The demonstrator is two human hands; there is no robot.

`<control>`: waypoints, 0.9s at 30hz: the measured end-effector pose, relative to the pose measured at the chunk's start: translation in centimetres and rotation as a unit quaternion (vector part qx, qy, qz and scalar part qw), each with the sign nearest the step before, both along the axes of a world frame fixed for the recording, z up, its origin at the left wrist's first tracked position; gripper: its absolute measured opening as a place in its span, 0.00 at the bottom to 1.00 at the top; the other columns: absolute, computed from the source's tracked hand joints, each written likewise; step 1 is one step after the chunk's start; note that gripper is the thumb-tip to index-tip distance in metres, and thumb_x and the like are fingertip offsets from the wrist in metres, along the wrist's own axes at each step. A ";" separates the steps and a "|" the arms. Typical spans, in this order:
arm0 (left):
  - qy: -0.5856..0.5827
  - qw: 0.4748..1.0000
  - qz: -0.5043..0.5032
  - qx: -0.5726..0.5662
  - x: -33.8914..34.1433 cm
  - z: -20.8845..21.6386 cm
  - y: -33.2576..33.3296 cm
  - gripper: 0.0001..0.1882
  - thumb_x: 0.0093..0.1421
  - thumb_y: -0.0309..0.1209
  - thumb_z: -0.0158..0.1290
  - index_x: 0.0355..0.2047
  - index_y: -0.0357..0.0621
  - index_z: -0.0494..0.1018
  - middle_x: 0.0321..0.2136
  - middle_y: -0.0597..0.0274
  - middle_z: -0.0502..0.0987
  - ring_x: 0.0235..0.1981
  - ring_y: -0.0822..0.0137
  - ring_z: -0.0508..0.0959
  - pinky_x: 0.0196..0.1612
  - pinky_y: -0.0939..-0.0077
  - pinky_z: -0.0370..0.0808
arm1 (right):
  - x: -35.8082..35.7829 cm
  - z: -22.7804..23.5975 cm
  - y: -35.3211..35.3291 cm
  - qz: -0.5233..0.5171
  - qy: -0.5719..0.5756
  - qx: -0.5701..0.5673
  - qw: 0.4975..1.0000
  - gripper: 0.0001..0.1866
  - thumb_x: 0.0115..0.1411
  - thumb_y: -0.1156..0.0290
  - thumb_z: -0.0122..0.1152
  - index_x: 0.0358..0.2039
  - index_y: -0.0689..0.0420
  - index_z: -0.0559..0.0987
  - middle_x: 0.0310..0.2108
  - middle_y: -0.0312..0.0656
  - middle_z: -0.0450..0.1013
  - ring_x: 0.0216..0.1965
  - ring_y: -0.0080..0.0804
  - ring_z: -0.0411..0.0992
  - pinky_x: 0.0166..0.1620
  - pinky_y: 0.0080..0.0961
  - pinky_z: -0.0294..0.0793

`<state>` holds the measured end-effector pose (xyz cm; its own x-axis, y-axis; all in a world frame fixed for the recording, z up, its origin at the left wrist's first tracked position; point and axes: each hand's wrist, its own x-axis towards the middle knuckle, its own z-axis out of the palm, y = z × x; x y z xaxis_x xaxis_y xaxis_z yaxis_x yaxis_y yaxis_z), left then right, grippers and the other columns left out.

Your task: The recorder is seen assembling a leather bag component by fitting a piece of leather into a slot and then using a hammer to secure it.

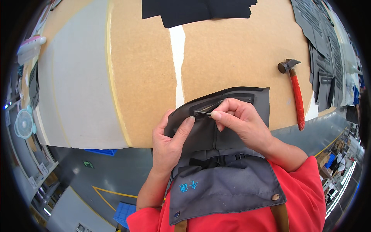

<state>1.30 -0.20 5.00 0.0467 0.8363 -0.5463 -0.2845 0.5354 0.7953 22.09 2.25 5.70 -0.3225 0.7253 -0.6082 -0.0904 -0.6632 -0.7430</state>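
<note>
A dark grey panel (201,136) of leather-like sheet material, with black strips along its upper edge and around a narrow slit, lies at the table's near edge, in front of my body. My left hand (172,135) grips its left side, thumb on top by the end of the slit and fingers beneath. Between the thumb and fingertips of my right hand (234,116) is a thin dark metal tool (202,113), pinched near one end. Its tip points left and touches the panel by the slit, close to my left thumb. I cannot make out the tool's exact kind.
A claw hammer (296,96) with a red handle lies to the right on the brown-covered table (147,77). Black sheet pieces (197,11) sit at the far side; stacked grey pieces (322,50) line the right. A small fan (25,122) stands at the left.
</note>
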 end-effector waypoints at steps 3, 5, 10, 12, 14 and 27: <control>-0.020 1.000 0.008 -0.014 0.0 0.1 -0.1 0.12 0.67 0.27 0.60 0.49 0.37 0.78 0.41 0.66 0.82 0.41 0.78 0.78 0.47 0.83 0.74 | 0.1 0.3 0.2 0.006 0.002 -0.024 1.000 0.08 0.70 0.67 0.62 0.37 0.59 0.78 0.30 0.31 0.74 0.33 0.14 0.69 0.40 0.15 0.68; -0.017 1.000 0.013 -0.012 0.1 0.1 -0.1 0.12 0.67 0.27 0.60 0.49 0.36 0.78 0.41 0.65 0.83 0.42 0.77 0.79 0.48 0.82 0.74 | 0.0 0.1 0.1 0.005 0.004 -0.020 1.000 0.08 0.70 0.67 0.62 0.37 0.59 0.78 0.30 0.31 0.74 0.33 0.15 0.70 0.40 0.15 0.69; 0.007 1.000 0.009 -0.003 -0.6 0.3 0.9 0.14 0.66 0.27 0.61 0.50 0.34 0.77 0.43 0.60 0.83 0.43 0.73 0.81 0.47 0.78 0.78 | 1.6 0.3 1.2 -0.036 -0.009 0.078 0.996 0.08 0.71 0.67 0.61 0.41 0.59 0.79 0.30 0.31 0.74 0.34 0.16 0.71 0.43 0.16 0.71; -0.018 0.998 0.021 -0.051 -1.3 0.0 1.5 0.17 0.65 0.28 0.63 0.51 0.33 0.76 0.44 0.57 0.83 0.43 0.70 0.82 0.47 0.74 0.80 | 3.4 0.0 3.2 -0.015 -0.208 0.232 0.950 0.17 0.67 0.62 0.67 0.50 0.60 0.78 0.37 0.37 0.78 0.41 0.26 0.75 0.46 0.25 0.75; -0.021 0.999 0.010 -0.049 -2.2 -0.4 1.9 0.18 0.64 0.28 0.64 0.51 0.32 0.75 0.43 0.55 0.83 0.43 0.68 0.83 0.47 0.73 0.81 | 4.4 0.2 5.2 0.080 -0.466 0.503 0.724 0.24 0.61 0.57 0.71 0.53 0.57 0.77 0.43 0.41 0.79 0.53 0.39 0.72 0.55 0.33 0.71; 0.325 0.931 -0.016 0.167 -1.4 0.1 1.3 0.12 0.59 0.20 0.66 0.43 0.37 0.79 0.37 0.62 0.80 0.36 0.74 0.80 0.40 0.81 0.78 | -2.3 -1.7 9.3 0.330 -0.144 0.252 0.898 0.14 0.61 0.66 0.66 0.41 0.64 0.83 0.30 0.41 0.79 0.34 0.25 0.74 0.41 0.28 0.73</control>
<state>-0.12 1.14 5.10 -0.1748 0.9683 -0.1785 0.3261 0.2280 0.9174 19.81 11.59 4.04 -0.6650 0.6409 -0.3834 0.4427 -0.0753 -0.8935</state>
